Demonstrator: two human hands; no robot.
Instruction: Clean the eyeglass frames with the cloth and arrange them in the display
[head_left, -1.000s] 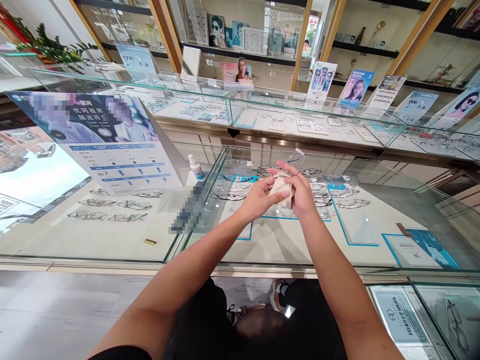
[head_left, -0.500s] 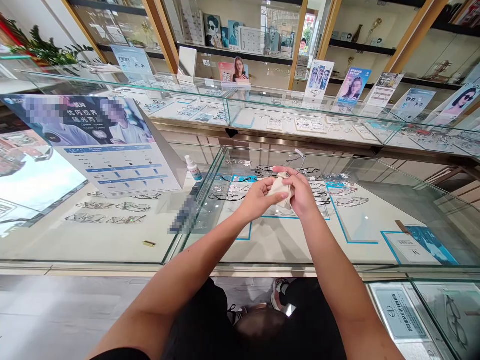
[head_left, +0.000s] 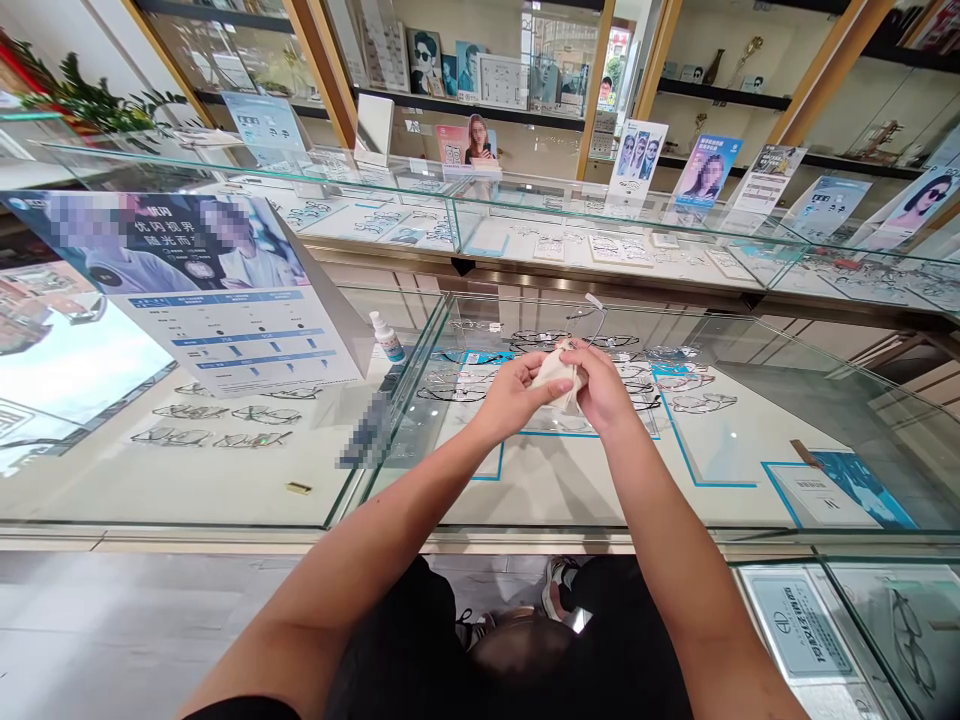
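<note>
— Look at those fingers: the left hand (head_left: 517, 398) and the right hand (head_left: 604, 385) are both pinched onto that cream cleaning cloth (head_left: 559, 372), pressed together through it, right over the glass display case (head_left: 750, 400).

— And the spectacles (head_left: 596, 310)?

— Inside the cloth, I'd say. Only a thin temple arm pokes up just beyond the right fingertips.

— Risky?

— If the pinch bears down hard while rubbing, that slim frame could bend, or slip free and drop on the glass top just below the hands. Grit in the cloth might scratch a lens.

— Can you see the lenses?

— No, the cloth and fingers cover them. The spray bottle (head_left: 388, 337) off to the left of the left hand is clear enough; the frames under the glass are blurred by reflections.
</note>
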